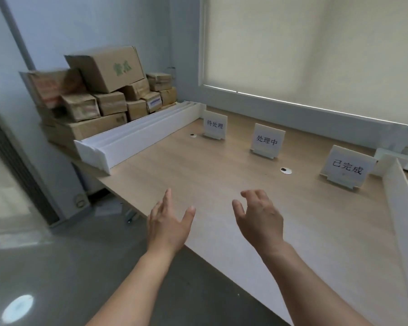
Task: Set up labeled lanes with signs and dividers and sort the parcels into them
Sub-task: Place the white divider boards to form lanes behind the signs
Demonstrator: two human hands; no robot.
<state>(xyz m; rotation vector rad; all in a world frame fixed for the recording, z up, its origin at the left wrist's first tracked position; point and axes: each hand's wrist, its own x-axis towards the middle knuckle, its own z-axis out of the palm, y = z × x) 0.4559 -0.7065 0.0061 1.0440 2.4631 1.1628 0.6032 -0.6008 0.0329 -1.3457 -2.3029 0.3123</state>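
Wooden table point(198, 175), both hands' fingers point(166, 198) spread, empty

Soft, even daylight comes through the drawn blind point(316, 48) at 1 o'clock. Shadows are faint. A glare spot shines on the floor point(18, 308) at 8 o'clock. Edges bend; cartons point(104, 90) look blurred.

Both hands, left point(167, 228) and right point(260, 218), hover empty over the desk point(198, 175); three signs point(267, 141) stand beyond them, stacked dividers point(137, 135) and parcels point(104, 95) far left.
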